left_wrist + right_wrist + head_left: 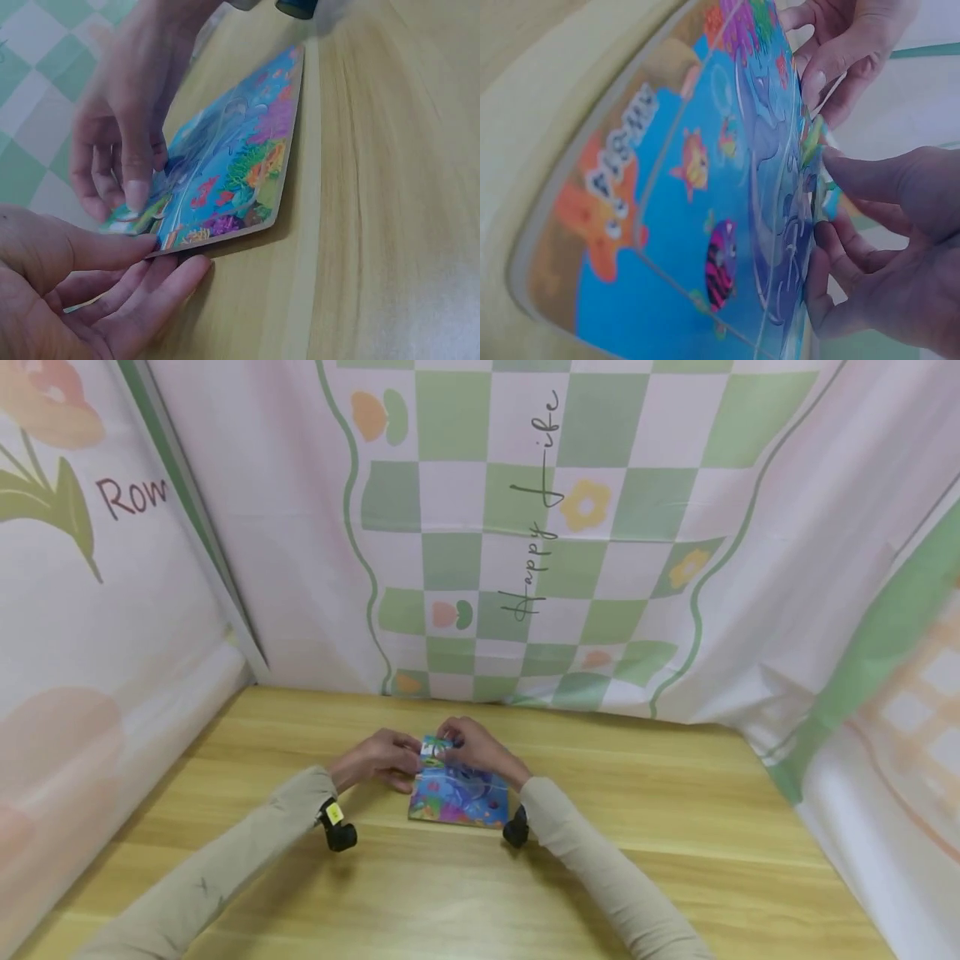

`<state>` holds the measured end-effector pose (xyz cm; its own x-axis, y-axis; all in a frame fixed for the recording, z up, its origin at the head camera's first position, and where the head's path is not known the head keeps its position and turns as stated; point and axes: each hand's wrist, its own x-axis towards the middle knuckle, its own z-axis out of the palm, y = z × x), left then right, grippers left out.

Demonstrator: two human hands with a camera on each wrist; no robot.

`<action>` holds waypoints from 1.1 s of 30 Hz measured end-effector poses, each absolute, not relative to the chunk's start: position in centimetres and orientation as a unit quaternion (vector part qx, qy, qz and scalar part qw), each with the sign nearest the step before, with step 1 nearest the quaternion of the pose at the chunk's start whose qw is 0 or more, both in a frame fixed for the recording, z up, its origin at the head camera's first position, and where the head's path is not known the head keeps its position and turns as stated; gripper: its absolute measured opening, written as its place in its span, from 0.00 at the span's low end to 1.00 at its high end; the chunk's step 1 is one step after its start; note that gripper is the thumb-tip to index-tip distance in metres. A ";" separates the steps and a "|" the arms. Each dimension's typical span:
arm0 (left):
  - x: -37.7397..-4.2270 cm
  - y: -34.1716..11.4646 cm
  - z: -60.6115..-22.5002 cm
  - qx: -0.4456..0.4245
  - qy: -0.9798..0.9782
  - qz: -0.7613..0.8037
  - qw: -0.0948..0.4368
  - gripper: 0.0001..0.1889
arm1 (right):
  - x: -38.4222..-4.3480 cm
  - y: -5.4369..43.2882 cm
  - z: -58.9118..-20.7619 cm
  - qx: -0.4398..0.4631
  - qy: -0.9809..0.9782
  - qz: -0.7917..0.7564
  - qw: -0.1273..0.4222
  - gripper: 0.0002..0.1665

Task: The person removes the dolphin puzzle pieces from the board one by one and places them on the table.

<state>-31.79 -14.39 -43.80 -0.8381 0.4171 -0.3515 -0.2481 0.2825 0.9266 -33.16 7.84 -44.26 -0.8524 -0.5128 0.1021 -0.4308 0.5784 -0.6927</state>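
Where hands (474,747) overlap puzzle board (459,799), small piece (129,215) mostly hidden.

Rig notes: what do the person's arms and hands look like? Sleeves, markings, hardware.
Long plain beige sleeves, left sleeve and right sleeve; the left has a small dark mark. Compact black left wrist camera and right wrist camera. Yellow label on the left unit, print unreadable. Left hand and right hand ungloved.

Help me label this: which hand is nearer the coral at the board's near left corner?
Left. The left hand holds the left edge of the board, close to that coral; the right hand is over the far end.
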 end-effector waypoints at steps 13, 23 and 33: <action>-32.0 -13.5 -44.9 0.034 0.730 0.626 0.272 0.30 | -33.5 8.8 -44.9 -0.285 0.871 -0.399 0.022 0.09; -32.2 -13.7 -45.0 0.021 0.736 0.622 0.267 0.30 | -33.3 8.5 -44.3 -0.243 0.864 -0.438 0.040 0.12; -31.9 -14.0 -45.5 0.009 0.749 0.612 0.254 0.31 | -33.0 8.1 -44.8 -0.205 0.819 -0.529 0.089 0.14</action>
